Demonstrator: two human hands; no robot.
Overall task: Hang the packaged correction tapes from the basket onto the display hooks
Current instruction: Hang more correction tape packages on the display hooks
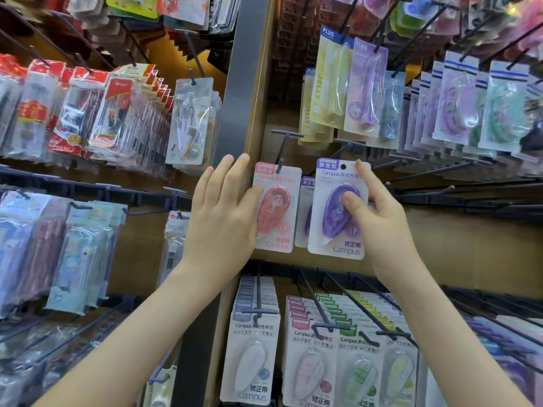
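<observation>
A pink packaged correction tape (276, 207) hangs on a black display hook (283, 151). My left hand (223, 212) holds its left edge, thumb on the front and fingers straight up along the side. My right hand (379, 218) pinches a purple packaged correction tape (338, 212), thumb on the blister and fingers behind the card. Its punched hole near the top shows no hook through it. Another purple pack (305, 212) hangs just behind it. The basket is not in view.
Rows of Campus correction tapes (320, 356) hang on hooks below. Several bare black hooks (435, 171) stick out to the right. Pastel packs (458, 110) hang above right, red and white packs (88, 110) to the left past a grey upright post (235, 92).
</observation>
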